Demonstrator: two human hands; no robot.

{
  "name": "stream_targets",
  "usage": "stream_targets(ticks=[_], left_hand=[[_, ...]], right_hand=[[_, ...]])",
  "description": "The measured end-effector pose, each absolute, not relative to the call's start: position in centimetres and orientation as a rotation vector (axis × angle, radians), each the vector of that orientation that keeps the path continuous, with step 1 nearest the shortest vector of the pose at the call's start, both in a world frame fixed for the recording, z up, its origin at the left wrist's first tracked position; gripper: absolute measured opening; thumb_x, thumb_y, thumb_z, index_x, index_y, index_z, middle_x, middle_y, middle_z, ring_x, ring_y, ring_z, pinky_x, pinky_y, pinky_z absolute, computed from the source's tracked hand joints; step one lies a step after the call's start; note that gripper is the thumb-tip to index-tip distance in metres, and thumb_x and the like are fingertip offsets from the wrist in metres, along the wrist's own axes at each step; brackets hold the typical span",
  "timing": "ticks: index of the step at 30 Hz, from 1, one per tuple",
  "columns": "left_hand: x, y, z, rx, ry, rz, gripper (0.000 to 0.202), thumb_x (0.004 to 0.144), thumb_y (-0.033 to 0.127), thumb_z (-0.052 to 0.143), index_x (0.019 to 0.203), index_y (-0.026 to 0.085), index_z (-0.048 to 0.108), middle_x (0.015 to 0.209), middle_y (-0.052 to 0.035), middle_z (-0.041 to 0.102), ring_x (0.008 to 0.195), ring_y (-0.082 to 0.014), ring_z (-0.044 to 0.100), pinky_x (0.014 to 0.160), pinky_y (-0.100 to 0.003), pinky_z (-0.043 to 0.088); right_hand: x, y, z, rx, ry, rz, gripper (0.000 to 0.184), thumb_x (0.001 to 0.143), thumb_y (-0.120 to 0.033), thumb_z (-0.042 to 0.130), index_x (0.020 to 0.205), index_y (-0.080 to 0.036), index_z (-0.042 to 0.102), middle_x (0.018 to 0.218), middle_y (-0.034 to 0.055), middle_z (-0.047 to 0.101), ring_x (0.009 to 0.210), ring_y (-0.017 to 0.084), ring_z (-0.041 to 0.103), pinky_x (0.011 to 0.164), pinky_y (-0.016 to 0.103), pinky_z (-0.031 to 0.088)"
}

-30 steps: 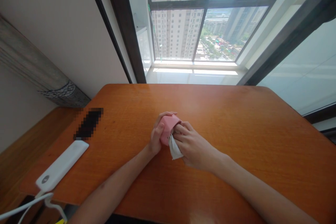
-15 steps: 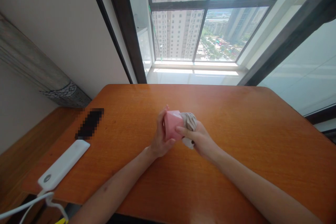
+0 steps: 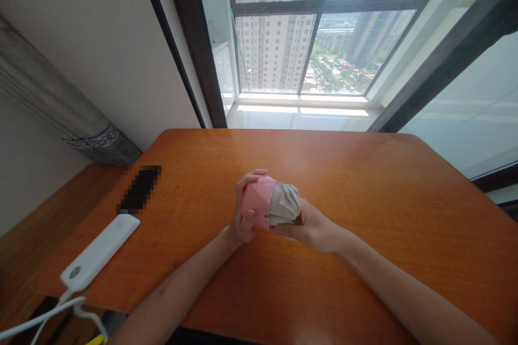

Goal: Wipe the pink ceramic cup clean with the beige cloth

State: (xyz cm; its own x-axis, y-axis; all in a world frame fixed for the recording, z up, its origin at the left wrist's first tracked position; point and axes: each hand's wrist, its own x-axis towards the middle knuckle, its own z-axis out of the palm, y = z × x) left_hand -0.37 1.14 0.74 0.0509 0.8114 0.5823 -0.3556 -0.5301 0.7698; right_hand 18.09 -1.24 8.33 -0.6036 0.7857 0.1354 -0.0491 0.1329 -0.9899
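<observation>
A glossy pink block-like thing [image 3: 258, 199] is held over the middle of the table, its exact kind unclear. My left hand [image 3: 244, 215] wraps round its left end, with fingers over the top and the thumb on the near side. From its right end bulges a grey folded bundle [image 3: 285, 205], which looks like cloth or soft cord. My right hand [image 3: 313, 227] closes on the bundle's right and lower side, the thumb stretched along below it toward the pink part. A small dark spot shows between the bundle and the right palm.
The wooden table [image 3: 364, 188] stretches under both arms. At its left lie a white power bank or similar slab [image 3: 100, 252] with a white cable [image 3: 44, 315] and a pixelated dark object [image 3: 140, 188]. A window [image 3: 299, 54] stands beyond the far edge, a curtain [image 3: 93, 137] at left.
The pink thing has turned in my hands and shifted slightly left, showing more of the grey bundle. My right thumb has come off the pink face to below the bundle.
</observation>
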Motion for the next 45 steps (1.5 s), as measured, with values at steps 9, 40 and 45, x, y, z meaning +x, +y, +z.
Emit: stream_targets(ticks=[9, 40, 45], left_hand=[[-0.4, 1.0, 2.3, 1.18, 0.469, 1.364, 0.053, 0.101, 0.061, 0.053, 0.137, 0.023, 0.06, 0.137, -0.0129, 0.068, 0.112, -0.0291, 0.071, 0.102, -0.047, 0.058], [-1.9, 2.6, 0.6, 2.151, 0.481, 1.643, 0.073, 0.098, 0.055, 0.064, 0.164, 0.034, 0.04, 0.168, -0.0168, 0.04, 0.151, -0.0403, 0.046, 0.12, -0.065, 0.042], [-1.0, 2.0, 0.3, 1.791, 0.486, 1.694, 0.061, 0.102, 0.064, 0.052, 0.154, 0.032, 0.049, 0.159, -0.0149, 0.051, 0.141, -0.039, 0.053, 0.119, -0.065, 0.043]], right_hand=[[18.3, -1.3, 8.2, -0.625, -2.56, 0.496, 0.029, 0.068, 0.001, 0.057, 0.086, -0.021, 0.058, 0.091, 0.0066, 0.067, 0.084, 0.022, 0.056, 0.084, 0.036, 0.05], [17.7, -0.7, 7.7, -0.753, -0.835, 1.969, 0.045, 0.082, -0.044, 0.094, 0.114, -0.019, 0.075, 0.098, 0.0038, 0.075, 0.081, 0.016, 0.067, 0.076, 0.027, 0.056], [18.2, -1.1, 7.5, -0.804, -1.396, 1.756, 0.027, 0.091, -0.039, 0.084, 0.101, -0.019, 0.07, 0.087, 0.0, 0.064, 0.075, 0.015, 0.055, 0.07, 0.027, 0.048]])
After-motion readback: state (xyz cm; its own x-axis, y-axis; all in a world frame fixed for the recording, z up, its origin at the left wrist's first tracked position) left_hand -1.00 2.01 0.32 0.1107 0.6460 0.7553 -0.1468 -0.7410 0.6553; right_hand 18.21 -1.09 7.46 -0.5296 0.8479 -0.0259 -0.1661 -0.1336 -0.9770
